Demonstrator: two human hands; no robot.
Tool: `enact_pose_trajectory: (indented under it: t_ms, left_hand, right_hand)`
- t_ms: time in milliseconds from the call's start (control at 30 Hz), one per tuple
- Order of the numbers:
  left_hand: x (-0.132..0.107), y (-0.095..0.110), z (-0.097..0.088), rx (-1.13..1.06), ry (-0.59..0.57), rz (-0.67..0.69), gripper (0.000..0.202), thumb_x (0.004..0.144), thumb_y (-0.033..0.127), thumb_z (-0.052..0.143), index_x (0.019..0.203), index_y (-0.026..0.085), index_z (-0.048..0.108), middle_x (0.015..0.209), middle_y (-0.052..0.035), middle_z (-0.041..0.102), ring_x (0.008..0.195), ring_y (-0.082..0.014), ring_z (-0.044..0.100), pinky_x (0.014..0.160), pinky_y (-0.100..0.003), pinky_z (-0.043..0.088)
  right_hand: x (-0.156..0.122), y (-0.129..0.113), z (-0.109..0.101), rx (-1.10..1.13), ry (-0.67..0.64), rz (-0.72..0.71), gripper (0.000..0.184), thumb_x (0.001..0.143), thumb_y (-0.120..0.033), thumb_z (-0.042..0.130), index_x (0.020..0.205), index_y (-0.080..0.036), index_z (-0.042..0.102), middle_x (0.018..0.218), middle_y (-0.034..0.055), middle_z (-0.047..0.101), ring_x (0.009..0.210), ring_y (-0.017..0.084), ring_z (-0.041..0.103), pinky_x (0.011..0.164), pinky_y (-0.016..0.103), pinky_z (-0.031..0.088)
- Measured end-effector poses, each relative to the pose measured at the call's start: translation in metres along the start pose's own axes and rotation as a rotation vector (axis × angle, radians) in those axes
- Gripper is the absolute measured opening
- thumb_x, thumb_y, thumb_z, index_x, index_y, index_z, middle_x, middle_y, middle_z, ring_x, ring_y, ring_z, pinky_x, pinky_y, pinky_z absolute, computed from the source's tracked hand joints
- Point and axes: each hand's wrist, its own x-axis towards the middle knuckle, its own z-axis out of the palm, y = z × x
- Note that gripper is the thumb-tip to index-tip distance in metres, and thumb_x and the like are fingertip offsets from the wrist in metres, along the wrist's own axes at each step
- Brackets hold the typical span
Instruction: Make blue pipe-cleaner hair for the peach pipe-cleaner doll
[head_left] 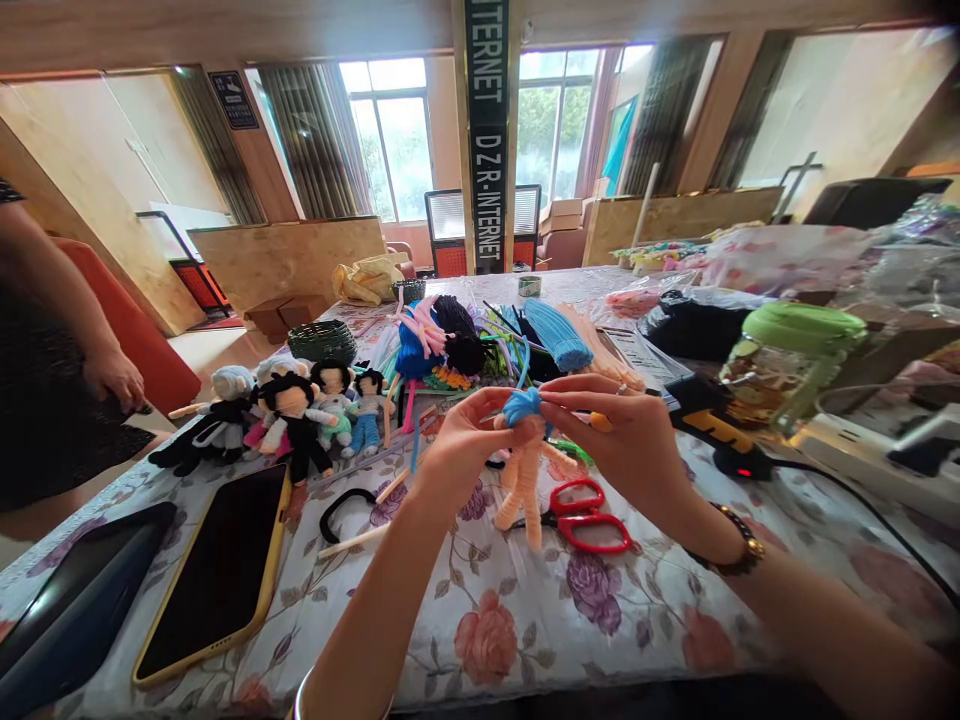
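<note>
1. Left hand (pixel 472 430) pinches the doll (pixel 527 462) by its head; right hand (pixel 611 425) has its fingertips closed on the blue hair (pixel 523 403).
2. From the doll: red scissors (pixel 585 518) at 4 o'clock, partly behind its legs; black-and-yellow corded tool (pixel 716 430) at 3; other dolls (pixel 291 405) at 9; phone (pixel 214 570) at 8.
3. Doll between both hands, near upright: head toward 12, legs toward 6.

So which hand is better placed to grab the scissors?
Probably the right hand: the scissors lie nearer to it, handles towards its side, while the left hand is across the doll. Both hands hold the doll, though.
</note>
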Motion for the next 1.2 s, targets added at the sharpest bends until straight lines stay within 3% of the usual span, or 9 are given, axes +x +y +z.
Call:
enact_pose_trajectory:
  t_ms: [200, 333, 467, 600, 733, 833, 967, 1067, 1200]
  left_hand:
    - [0.0, 0.0, 0.001, -0.022, 0.003, 0.011, 0.035, 0.052, 0.016, 0.083, 0.084, 0.017, 0.068, 0.072, 0.0021, 0.066, 0.066, -0.0085, 0.059, 0.063, -0.02, 0.041]
    - [0.001, 0.001, 0.0, -0.067, 0.035, 0.019, 0.035, 0.052, 0.014, 0.083, 0.083, 0.016, 0.069, 0.072, 0.0014, 0.067, 0.067, -0.0102, 0.061, 0.066, -0.022, 0.043]
    - [0.002, 0.007, -0.003, -0.139, 0.122, 0.029, 0.031, 0.057, 0.016, 0.081, 0.085, 0.015, 0.069, 0.076, -0.0002, 0.069, 0.067, -0.0102, 0.061, 0.065, -0.021, 0.044]
    - [0.004, 0.016, -0.008, -0.218, 0.265, 0.091, 0.018, 0.064, 0.022, 0.077, 0.076, 0.013, 0.067, 0.068, 0.0004, 0.066, 0.056, -0.0086, 0.057, 0.054, -0.02, 0.04]
    - [0.007, 0.023, -0.019, -0.291, 0.418, 0.115, 0.017, 0.072, 0.029, 0.071, 0.071, 0.014, 0.063, 0.061, 0.001, 0.062, 0.054, -0.0095, 0.057, 0.051, -0.021, 0.042]
    - [0.008, 0.023, -0.03, -0.306, 0.494, 0.075, 0.025, 0.079, 0.037, 0.064, 0.069, 0.014, 0.061, 0.056, 0.0, 0.059, 0.049, -0.0099, 0.055, 0.05, -0.022, 0.044]
    - [0.011, 0.02, -0.039, -0.356, 0.493, 0.112, 0.027, 0.083, 0.038, 0.058, 0.07, 0.014, 0.058, 0.059, -0.0008, 0.059, 0.05, -0.0106, 0.056, 0.054, -0.024, 0.049]
    - [0.014, 0.019, -0.04, -0.416, 0.53, 0.111, 0.025, 0.088, 0.031, 0.052, 0.071, 0.014, 0.056, 0.065, -0.0018, 0.06, 0.054, -0.0117, 0.058, 0.056, -0.026, 0.051]
    - [0.016, 0.019, -0.038, -0.445, 0.534, 0.071, 0.026, 0.089, 0.031, 0.048, 0.072, 0.013, 0.055, 0.068, -0.0027, 0.06, 0.055, -0.011, 0.057, 0.056, -0.025, 0.051]
  right_hand:
    - [0.001, 0.003, -0.001, 0.006, -0.034, 0.024, 0.01, 0.077, -0.024, 0.067, 0.08, -0.019, 0.074, 0.09, 0.0045, 0.073, 0.076, 0.016, 0.066, 0.059, 0.026, 0.054]
    - [0.007, 0.005, -0.008, 0.013, 0.008, 0.055, 0.019, 0.083, -0.031, 0.059, 0.084, -0.019, 0.074, 0.095, 0.006, 0.072, 0.08, 0.017, 0.066, 0.059, 0.027, 0.053]
    - [0.016, 0.01, -0.019, 0.045, 0.061, 0.129, 0.024, 0.082, -0.039, 0.059, 0.083, -0.019, 0.073, 0.094, 0.0061, 0.072, 0.074, 0.017, 0.065, 0.062, 0.028, 0.053]
    - [0.022, 0.018, -0.026, -0.024, 0.051, 0.208, 0.031, 0.082, -0.044, 0.057, 0.086, -0.018, 0.073, 0.082, 0.0052, 0.071, 0.066, 0.016, 0.064, 0.054, 0.025, 0.049]
    - [0.024, 0.029, -0.025, -0.058, -0.024, 0.26, 0.035, 0.081, -0.046, 0.056, 0.087, -0.016, 0.073, 0.072, 0.0057, 0.07, 0.064, 0.017, 0.064, 0.047, 0.022, 0.043]
    - [0.024, 0.036, -0.022, -0.125, -0.107, 0.254, 0.038, 0.082, -0.047, 0.054, 0.082, -0.014, 0.072, 0.062, 0.0047, 0.067, 0.051, 0.013, 0.057, 0.042, 0.022, 0.036]
    - [0.021, 0.045, -0.015, -0.177, -0.244, 0.208, 0.038, 0.082, -0.046, 0.052, 0.082, -0.013, 0.072, 0.056, 0.0033, 0.064, 0.046, 0.012, 0.054, 0.043, 0.023, 0.035]
    - [0.017, 0.051, -0.008, -0.139, -0.377, 0.176, 0.035, 0.084, -0.041, 0.051, 0.093, -0.014, 0.07, 0.06, 0.0032, 0.065, 0.053, 0.014, 0.058, 0.049, 0.023, 0.04]
    - [0.009, 0.056, 0.005, -0.247, -0.55, 0.119, 0.033, 0.088, -0.035, 0.046, 0.11, -0.019, 0.065, 0.053, -0.0024, 0.057, 0.047, 0.011, 0.051, 0.048, 0.022, 0.037]
